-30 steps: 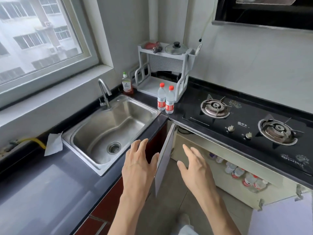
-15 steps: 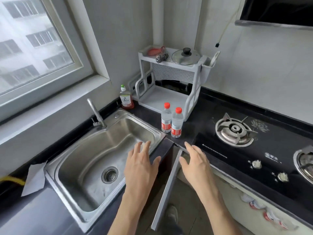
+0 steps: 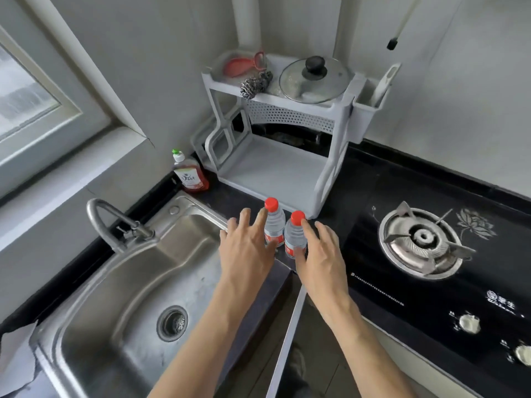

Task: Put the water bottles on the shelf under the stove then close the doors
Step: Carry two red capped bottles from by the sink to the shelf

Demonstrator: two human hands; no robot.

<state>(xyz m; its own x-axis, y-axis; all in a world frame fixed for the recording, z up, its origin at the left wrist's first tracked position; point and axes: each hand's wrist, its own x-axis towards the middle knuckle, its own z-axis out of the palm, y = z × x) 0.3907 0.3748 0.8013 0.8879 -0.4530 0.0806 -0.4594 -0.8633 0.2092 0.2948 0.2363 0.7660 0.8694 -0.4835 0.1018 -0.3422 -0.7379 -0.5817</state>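
Two small clear water bottles with red caps and red labels stand upright side by side on the black counter, the left bottle (image 3: 274, 224) and the right bottle (image 3: 294, 235). My left hand (image 3: 244, 251) has reached the left bottle with fingers spread, its fingertips against the bottle's side. My right hand (image 3: 320, 254) is at the right bottle, fingers apart, thumb low on the label. Neither hand has closed around a bottle. The open cupboard door (image 3: 286, 337) shows edge-on below my right wrist. The shelf under the stove is out of view.
A steel sink (image 3: 120, 305) with a tap (image 3: 110, 222) lies to the left. The gas stove (image 3: 431, 254) with a burner (image 3: 421, 239) is on the right. Behind the bottles stands a grey rack (image 3: 278, 173) holding a pot lid, and a soap bottle (image 3: 189, 176) beside it.
Both hands moved forward from above the counter edge to the two bottles. The view has moved closer and tilted down, so the cupboard interior is no longer seen.
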